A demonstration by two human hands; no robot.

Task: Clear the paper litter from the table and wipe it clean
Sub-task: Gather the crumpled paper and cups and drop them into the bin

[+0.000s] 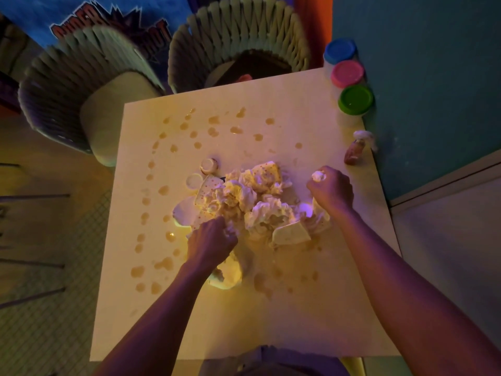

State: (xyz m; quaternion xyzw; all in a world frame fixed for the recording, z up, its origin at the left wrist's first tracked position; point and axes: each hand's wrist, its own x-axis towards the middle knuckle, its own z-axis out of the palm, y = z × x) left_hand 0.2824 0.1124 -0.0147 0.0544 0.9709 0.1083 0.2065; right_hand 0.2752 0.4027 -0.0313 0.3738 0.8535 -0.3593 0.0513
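A heap of crumpled white paper [254, 202] with dotted paper cups and plates lies in the middle of the pale square table [311, 308]. My left hand [210, 241] is closed on paper at the heap's near left edge, above a white paper piece [230, 272]. My right hand [332, 189] is a fist at the heap's right side, gripping a small wad of paper [318, 175]. Brownish liquid drops [162, 264] dot the tabletop in arcs around the heap.
Three tubs with blue [340, 51], pink [347, 73] and green [356, 99] lids stand at the far right corner. A small brown bottle [356, 150] lies near the right edge. Two ribbed chairs [81, 85] stand beyond the table. A teal wall is to the right.
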